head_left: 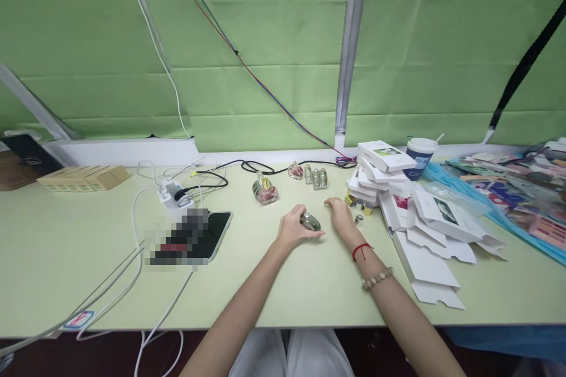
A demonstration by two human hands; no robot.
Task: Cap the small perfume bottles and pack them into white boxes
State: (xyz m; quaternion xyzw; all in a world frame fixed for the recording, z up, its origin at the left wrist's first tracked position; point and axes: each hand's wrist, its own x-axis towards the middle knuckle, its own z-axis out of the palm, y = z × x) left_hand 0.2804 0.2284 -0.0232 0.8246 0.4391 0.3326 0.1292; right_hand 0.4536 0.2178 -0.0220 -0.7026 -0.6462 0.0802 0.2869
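Note:
My left hand [292, 228] is closed around the side of a squat, dark-tinted glass perfume bottle [311, 222], which leans low over the table. To its right, my right hand [341, 218] is palm down, partly open, with one digit pointing left; its other fingers are partly hidden. Just beyond it lie gold caps [367, 211] and a small silver ring-like piece [359, 220]. Further back stand small clear bottles [316, 179] and a round bottle with pink contents [295, 171]. More pink bottles [266, 193] with gold tops sit to the left.
White boxes [384, 156] are stacked at the right, with flattened cartons [427, 268] in front. Behind them stands a lidded cup [420, 158]. A dark tablet or phone [220, 234], a power strip [173, 195] and loose cables occupy the left. Colourful packs [517, 188] cover the far right.

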